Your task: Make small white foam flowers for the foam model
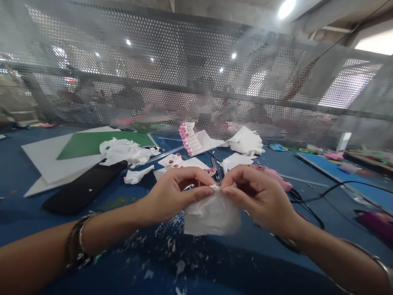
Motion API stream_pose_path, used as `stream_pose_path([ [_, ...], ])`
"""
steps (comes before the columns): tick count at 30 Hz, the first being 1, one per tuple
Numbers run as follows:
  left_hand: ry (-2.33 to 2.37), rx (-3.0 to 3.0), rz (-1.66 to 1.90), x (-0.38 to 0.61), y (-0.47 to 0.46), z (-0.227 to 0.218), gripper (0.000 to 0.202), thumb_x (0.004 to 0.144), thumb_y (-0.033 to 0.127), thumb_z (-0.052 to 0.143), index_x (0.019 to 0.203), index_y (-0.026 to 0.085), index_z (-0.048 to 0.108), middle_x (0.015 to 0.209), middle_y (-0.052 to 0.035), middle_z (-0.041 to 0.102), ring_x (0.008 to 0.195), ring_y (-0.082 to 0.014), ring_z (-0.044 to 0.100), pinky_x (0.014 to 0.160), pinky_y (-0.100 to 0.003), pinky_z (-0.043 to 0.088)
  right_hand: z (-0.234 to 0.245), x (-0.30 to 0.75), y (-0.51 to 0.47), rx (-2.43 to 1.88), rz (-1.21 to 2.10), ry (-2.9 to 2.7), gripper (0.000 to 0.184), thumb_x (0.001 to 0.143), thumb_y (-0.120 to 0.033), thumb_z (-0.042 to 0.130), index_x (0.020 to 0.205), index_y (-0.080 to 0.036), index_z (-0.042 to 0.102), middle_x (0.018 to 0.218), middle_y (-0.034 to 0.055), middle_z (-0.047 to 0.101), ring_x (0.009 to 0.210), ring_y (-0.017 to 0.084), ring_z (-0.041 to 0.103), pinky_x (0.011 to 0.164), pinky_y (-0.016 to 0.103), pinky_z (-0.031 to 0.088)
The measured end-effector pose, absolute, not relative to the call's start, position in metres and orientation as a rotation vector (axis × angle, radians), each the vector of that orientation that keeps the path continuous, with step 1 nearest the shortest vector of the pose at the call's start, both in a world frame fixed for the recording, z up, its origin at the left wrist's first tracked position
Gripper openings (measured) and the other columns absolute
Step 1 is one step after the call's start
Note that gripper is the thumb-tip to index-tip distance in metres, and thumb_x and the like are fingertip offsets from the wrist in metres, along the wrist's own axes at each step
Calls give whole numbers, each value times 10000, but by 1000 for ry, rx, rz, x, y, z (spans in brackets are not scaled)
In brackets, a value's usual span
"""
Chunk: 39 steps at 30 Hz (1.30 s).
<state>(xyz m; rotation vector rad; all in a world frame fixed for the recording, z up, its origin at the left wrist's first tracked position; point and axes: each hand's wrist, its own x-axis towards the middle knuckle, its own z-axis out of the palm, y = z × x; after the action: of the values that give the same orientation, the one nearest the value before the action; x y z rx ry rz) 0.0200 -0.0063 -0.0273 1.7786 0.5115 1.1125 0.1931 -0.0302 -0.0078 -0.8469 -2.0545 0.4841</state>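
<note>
Left hand point(172, 190) and right hand point(262, 196) pinch a thin white sheet point(213, 215)

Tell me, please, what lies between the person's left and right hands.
In the head view, a thin white sheet lies between the left hand and the right hand, its gathered upper edge pinched by both.

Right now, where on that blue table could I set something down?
Mostly bare: the blue table between the long black item and left forearm, and between the right forearm and purple item. Crowded: beyond left hand and right hand, with white papers; between the forearms, with small white scraps.
</note>
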Motion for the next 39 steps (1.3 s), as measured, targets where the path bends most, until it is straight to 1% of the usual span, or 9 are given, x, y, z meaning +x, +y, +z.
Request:
stream_pose_path([
  [5,486,1690,1008,18,-3,-27,72,690,139,596,700,174,658,718,-12,628,679,-89,556,601,-173,440,-11,194,-29,-784,559,-2061,55,738,-169,530,689,-145,520,575,-43,521,459,20,441,381,112,342],
  [9,504,1576,1033,18,-1,-27,16,671,159,624,683,164,632,681,1,605,613,-73,539,548,-155,433,-12,190,-25,-745,447,-2060,40,736,-168,542,700,-153,532,615,-34,574,502,24,501,411,103,371],
  [13,528,1500,1125,18,0,-25,113,619,203,681,678,149,600,642,10,590,554,-66,527,515,-155,435,-12,187,-21,-704,334,-2049,48,752,-193,530,716,-161,529,646,-22,609,531,39,544,439,115,411],
  [16,537,1529,1136,18,0,-25,83,620,192,679,641,148,612,647,0,611,596,-80,550,547,-167,448,-13,188,-20,-678,159,-2076,32,757,-172,527,726,-178,525,664,-24,628,565,50,570,486,125,442],
  [19,508,1591,1162,19,-1,-27,20,651,147,645,645,163,634,665,2,628,617,-79,560,574,-172,452,-14,190,-22,-654,-11,-2138,77,762,-124,515,742,-199,517,675,-42,646,592,44,587,546,115,460],
  [23,588,1743,1285,21,-4,-27,74,673,122,619,655,185,653,750,-7,656,712,-101,579,644,-194,460,-15,191,-24,-614,-133,-2182,107,801,-134,462,772,-223,514,690,-42,659,627,54,604,595,132,479],
  [29,738,1966,1398,22,-14,-27,115,724,145,577,743,217,665,827,-9,665,797,-124,582,737,-238,456,-17,191,-24,-599,-199,-2193,143,803,-111,453,798,-236,521,720,-39,668,680,69,618,650,163,495],
  [33,645,2083,1430,20,-17,-29,131,688,163,631,796,233,656,852,-5,672,834,-141,580,778,-267,439,-17,191,-25,-566,-206,-2204,151,799,-95,460,806,-233,520,727,-37,668,709,66,617,682,155,490],
  [39,703,2174,1406,17,-17,-25,88,715,187,610,772,247,640,814,2,674,801,-145,579,757,-284,431,-14,191,-24,-579,-165,-2193,134,781,-76,482,804,-203,519,724,-35,663,704,37,604,682,98,467],
])
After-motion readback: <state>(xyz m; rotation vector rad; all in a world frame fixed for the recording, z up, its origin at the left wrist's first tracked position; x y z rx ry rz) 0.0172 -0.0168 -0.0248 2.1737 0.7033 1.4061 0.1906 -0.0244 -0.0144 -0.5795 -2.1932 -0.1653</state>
